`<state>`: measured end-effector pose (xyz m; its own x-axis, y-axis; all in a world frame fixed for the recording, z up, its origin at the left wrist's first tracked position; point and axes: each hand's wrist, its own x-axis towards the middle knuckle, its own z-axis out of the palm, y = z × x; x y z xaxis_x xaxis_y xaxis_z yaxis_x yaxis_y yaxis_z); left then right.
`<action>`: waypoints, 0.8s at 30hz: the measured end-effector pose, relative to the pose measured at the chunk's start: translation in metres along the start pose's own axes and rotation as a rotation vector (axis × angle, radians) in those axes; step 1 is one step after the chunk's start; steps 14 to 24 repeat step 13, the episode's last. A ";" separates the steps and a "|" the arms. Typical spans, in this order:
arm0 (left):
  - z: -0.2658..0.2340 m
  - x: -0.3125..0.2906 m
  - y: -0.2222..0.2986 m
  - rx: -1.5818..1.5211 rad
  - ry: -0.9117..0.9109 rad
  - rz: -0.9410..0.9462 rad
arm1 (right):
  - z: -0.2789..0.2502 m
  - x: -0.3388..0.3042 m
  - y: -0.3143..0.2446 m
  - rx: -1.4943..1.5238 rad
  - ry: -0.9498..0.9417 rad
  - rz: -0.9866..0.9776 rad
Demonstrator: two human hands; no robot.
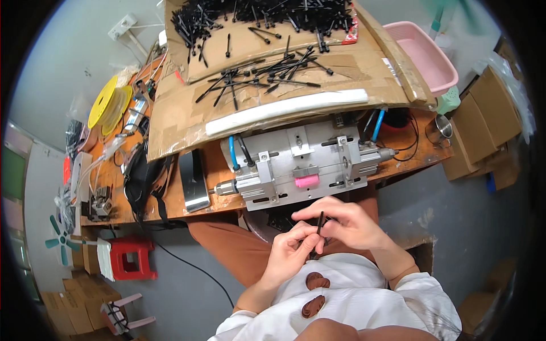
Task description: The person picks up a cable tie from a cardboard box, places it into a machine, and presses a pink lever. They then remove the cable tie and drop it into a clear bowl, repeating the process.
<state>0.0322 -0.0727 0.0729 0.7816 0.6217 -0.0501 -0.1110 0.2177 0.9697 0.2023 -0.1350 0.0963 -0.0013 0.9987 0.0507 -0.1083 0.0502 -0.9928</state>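
Both my hands are above my lap, just in front of the machine. A thin black rod (321,220) stands nearly upright between them. My left hand (294,245) is closed, its thumb and fingers pinching the lower part of the rod. At the rod's upper part is my right hand (352,223), thumb against it and forefinger reaching out to the left over it. The rod's lower end is largely hidden by my fingers. Nearest to the hands is a metal clamping fixture (286,196) with two cylinders, blue and black hoses, and a pink roller-like piece (307,181) at its middle.
Cardboard (176,113) covers the bench behind the fixture, bearing loose black rods (290,67), a dense heap of them (261,11) and a white strip (287,111). A phone (194,181) lies left. A pink basin (421,54) stands right, a red stool (129,258) lower left.
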 end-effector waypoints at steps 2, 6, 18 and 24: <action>0.001 -0.002 -0.008 -0.002 0.021 -0.036 | 0.004 0.000 0.013 -0.058 -0.044 -0.120; 0.005 0.004 -0.007 0.175 0.060 -0.046 | 0.003 -0.009 0.015 0.180 0.055 0.030; -0.004 0.020 0.001 0.473 -0.038 0.289 | -0.005 -0.031 0.028 0.208 0.038 0.226; -0.004 0.020 0.001 0.473 -0.038 0.289 | -0.005 -0.031 0.028 0.208 0.038 0.226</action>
